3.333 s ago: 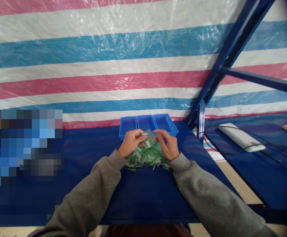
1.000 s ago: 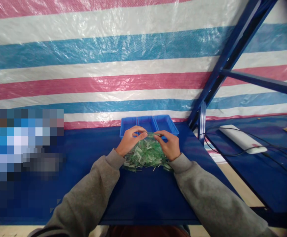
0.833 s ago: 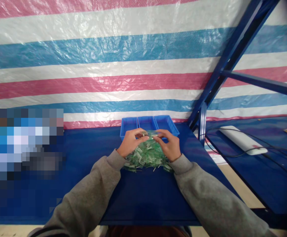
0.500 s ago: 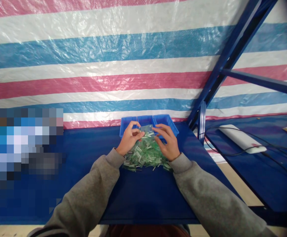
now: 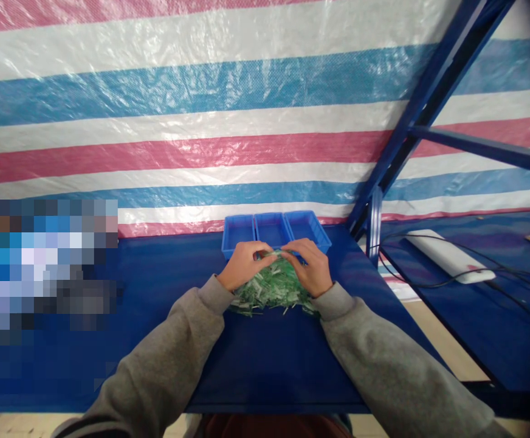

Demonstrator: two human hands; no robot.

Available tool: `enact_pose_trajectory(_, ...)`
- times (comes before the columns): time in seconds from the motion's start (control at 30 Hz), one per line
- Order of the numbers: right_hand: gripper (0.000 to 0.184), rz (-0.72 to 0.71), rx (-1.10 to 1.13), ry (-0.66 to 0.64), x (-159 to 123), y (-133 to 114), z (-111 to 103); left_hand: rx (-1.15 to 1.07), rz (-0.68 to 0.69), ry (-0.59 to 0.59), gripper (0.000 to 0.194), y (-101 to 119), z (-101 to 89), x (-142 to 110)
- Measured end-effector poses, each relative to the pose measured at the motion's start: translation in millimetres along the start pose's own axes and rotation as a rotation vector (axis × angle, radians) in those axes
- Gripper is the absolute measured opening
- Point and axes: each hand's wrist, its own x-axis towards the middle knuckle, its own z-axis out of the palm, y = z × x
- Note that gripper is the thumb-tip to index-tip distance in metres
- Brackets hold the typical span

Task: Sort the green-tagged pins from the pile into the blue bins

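A heap of small green circuit boards (image 5: 271, 289) lies on the blue table (image 5: 256, 359) in front of me. My left hand (image 5: 243, 265) and my right hand (image 5: 309, 266) rest on the far top of the heap, fingers curled and pinched together on one small green board (image 5: 278, 254) between them. Both arms are in grey sleeves. Just beyond the hands stand three small blue plastic bins (image 5: 274, 229) side by side; what lies in them is hidden from here.
A striped tarp (image 5: 201, 121) hangs behind the table. Blue steel rack beams (image 5: 411, 115) rise at the right. On a lower blue shelf at right lie a white power strip (image 5: 447, 255) and black cables (image 5: 497, 274). A blurred-out patch (image 5: 44, 261) covers the left.
Half a second ago the hands held a board lifted toward the bins; now they have come down onto the top of the heap, closer together.
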Motion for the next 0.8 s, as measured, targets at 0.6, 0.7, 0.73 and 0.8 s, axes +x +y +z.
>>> enact_pose_trajectory(0.6,0.014,0.051,0.014,-0.021,-1.6,1.8,1.6,-0.394,-0.171,0.054,0.041,-7.6,-2.6,3.4)
enact_pose_trajectory(0.7,0.018,0.138,0.032,-0.018,-2.0,-0.2,1.8,-0.298,-0.101,0.043,0.037,-6.7,-1.8,2.2)
enact_pose_trajectory(0.73,0.021,0.164,0.056,-0.018,-2.1,-1.4,1.7,-0.291,-0.097,0.027,0.035,-7.0,-1.3,1.6)
enact_pose_trajectory(0.8,0.027,0.208,0.102,-0.014,-1.9,-4.2,0.9,-0.32,-0.125,0.032,0.032,-8.5,0.1,0.8)
